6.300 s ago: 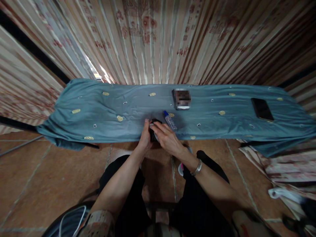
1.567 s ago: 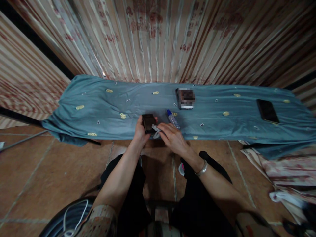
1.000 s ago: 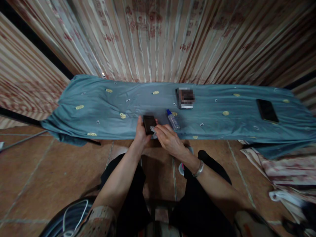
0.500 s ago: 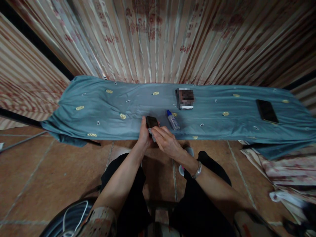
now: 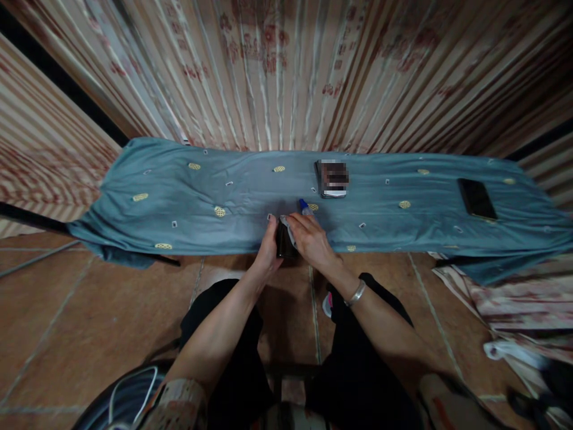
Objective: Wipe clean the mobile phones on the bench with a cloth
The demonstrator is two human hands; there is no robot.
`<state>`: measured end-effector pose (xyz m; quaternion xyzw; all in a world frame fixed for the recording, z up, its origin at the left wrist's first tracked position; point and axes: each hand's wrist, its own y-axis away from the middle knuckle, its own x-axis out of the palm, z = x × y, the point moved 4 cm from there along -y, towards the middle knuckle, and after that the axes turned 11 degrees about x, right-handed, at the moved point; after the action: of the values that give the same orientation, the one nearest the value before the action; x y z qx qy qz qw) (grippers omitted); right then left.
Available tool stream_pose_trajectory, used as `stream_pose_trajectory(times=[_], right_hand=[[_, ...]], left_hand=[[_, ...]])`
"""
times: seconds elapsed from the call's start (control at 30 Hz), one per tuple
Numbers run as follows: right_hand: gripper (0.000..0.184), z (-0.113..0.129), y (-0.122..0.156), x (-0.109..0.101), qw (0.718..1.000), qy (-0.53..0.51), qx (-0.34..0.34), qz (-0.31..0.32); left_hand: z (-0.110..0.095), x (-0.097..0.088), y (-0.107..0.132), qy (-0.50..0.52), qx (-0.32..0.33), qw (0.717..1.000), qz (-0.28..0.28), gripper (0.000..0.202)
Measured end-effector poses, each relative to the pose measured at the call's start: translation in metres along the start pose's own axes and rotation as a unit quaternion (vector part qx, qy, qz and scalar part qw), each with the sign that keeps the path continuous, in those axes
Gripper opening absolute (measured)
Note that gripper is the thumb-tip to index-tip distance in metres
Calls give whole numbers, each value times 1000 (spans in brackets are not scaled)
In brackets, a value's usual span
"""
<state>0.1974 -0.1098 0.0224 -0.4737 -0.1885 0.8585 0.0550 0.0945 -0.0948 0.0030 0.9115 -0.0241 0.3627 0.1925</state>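
My left hand (image 5: 268, 248) is wrapped round a dark, glossy rectangular phone (image 5: 283, 243) at the near edge of the cloth-covered table. In my right hand (image 5: 310, 240) is a grey cloth (image 5: 290, 232), pressed against the upper right part of the phone. My fingers hide much of both. Just behind the right hand lies a small clear bottle with a blue cap (image 5: 303, 204). Its lower part is covered by that hand.
A blue-green cloth (image 5: 242, 203) covers the long narrow table. At its back lies a dark-edged item (image 5: 331, 179), blurred on top. Another dark phone (image 5: 477, 199) rests on the right. Striped curtains (image 5: 277, 89) hang behind. My knees are below the near edge.
The phone has turned and shifted slightly right. My right hand and the cloth have moved from its near end to its far end, now covering part of the bottle.
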Motion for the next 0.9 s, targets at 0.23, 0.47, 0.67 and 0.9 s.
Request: stream_pose_trajectory(times=[0.23,0.47,0.67,0.9], right_hand=[[41,-8,0,0,1000,14,7,-20],[43,14,13,5,1000,-1,-21,-7],[37,33,18,3,997,8,-71,-16],[34,42,21,1,995,-39,-84,-21]], left_hand=[[-8,-5,-3,4,6,1000,-7,44],[-16,-13,-10,4,21,999,-24,45],[-20,-14,-15,-17,27,999,-18,43],[-21,-22,-26,-38,66,996,-35,38]])
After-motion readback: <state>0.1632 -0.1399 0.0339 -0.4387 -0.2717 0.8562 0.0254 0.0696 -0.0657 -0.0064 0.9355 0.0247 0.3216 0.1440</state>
